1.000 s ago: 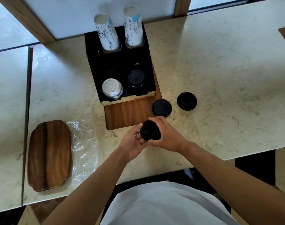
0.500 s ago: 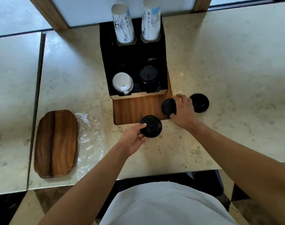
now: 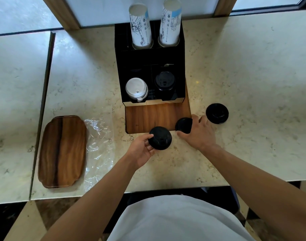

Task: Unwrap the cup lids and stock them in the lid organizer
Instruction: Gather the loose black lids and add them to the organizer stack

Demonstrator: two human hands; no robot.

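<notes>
My left hand point(image 3: 141, 150) grips a black cup lid point(image 3: 160, 138) just in front of the organizer's wooden base. My right hand point(image 3: 199, 134) closes on a second black lid point(image 3: 183, 125) lying at the base's front right corner. A third black lid point(image 3: 217, 113) rests flat on the counter to the right. The black lid organizer point(image 3: 149, 60) stands behind, with a stack of white lids point(image 3: 136, 88) in its front left slot and a stack of black lids point(image 3: 164, 81) in its front right slot.
Two stacks of paper cups point(image 3: 140, 27) stick out of the organizer's back slots. An empty clear plastic wrapper point(image 3: 99, 146) lies on the counter to the left, beside a wooden tray point(image 3: 61, 152). The counter edge runs close to my body.
My right hand let go of the lid held by both hands and reached right to the second lid on the counter. My left hand kept the first lid.
</notes>
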